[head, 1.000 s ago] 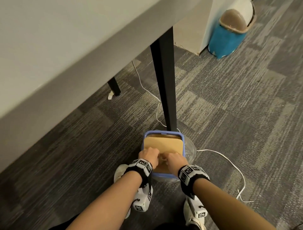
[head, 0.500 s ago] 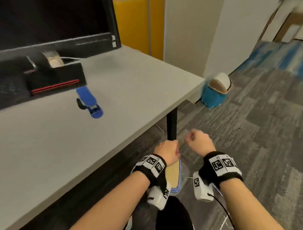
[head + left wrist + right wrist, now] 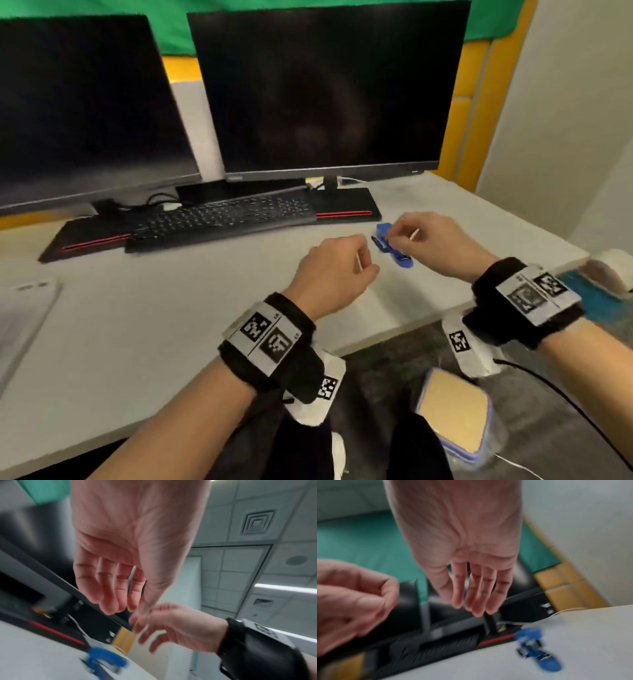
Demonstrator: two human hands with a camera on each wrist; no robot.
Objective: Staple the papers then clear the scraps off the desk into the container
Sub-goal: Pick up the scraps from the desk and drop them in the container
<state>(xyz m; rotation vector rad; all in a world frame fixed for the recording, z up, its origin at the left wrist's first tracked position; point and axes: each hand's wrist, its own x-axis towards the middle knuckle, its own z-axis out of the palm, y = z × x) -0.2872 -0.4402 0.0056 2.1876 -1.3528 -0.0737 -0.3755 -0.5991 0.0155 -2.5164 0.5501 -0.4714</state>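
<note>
A blue stapler [image 3: 394, 248] lies on the white desk [image 3: 171, 308] in front of the right monitor's base, also low in both wrist views [image 3: 104, 657] [image 3: 537, 649]. My right hand [image 3: 390, 238] hovers just over it, and a thin pale paper sliver [image 3: 414, 234] shows at thumb and fingers. My left hand [image 3: 363, 270] floats a little to the stapler's left, fingers curled, pinching a similar sliver [image 3: 132, 577]. A white paper stack [image 3: 24, 318] lies at the desk's left edge. The blue-rimmed container [image 3: 423, 390] stands on the floor below, under a tan lid [image 3: 452, 411].
Two dark monitors [image 3: 325, 85] and a black keyboard [image 3: 219, 219] fill the back of the desk. A blue swing-lid bin [image 3: 613, 274] stands on the carpet past the desk's right edge. A white cable [image 3: 513, 462] runs over the floor by the container.
Both hands rose from the container on the floor to above the desk beside the stapler. My view swung up from the carpet to the monitors.
</note>
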